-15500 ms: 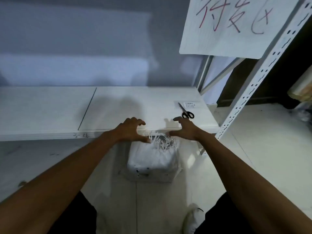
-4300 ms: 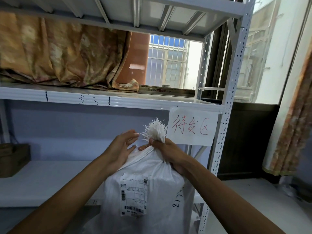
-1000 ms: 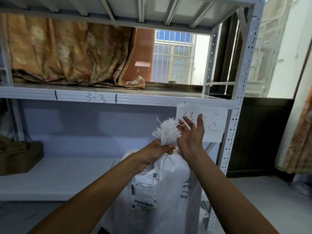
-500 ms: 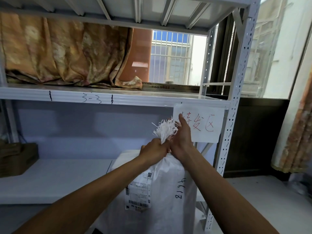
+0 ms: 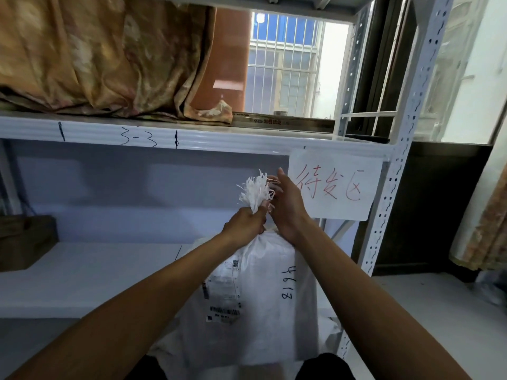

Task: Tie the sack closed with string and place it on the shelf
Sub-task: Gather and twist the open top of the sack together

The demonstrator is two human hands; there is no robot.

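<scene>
A white woven sack (image 5: 260, 292) stands upright in front of the lower shelf (image 5: 82, 275), with a shipping label and handwritten digits on its front. Its gathered neck ends in a frayed white tuft (image 5: 256, 192). My left hand (image 5: 245, 224) is clenched around the neck just under the tuft. My right hand (image 5: 288, 204) is pressed against the right side of the neck, fingers stretched up beside the tuft. No string shows clearly between the hands.
The upper shelf (image 5: 192, 139), marked 3-3, carries a bunched golden cloth (image 5: 104, 56). A paper sign (image 5: 334, 185) with red writing hangs by the perforated white upright (image 5: 395, 171). A brown box (image 5: 26, 245) sits at the lower shelf's left end. Behind is a window.
Since 4 s ago my left hand has taken over the neck from the right. Over the last second my right hand opened, closed in, and now lies flat against the neck.
</scene>
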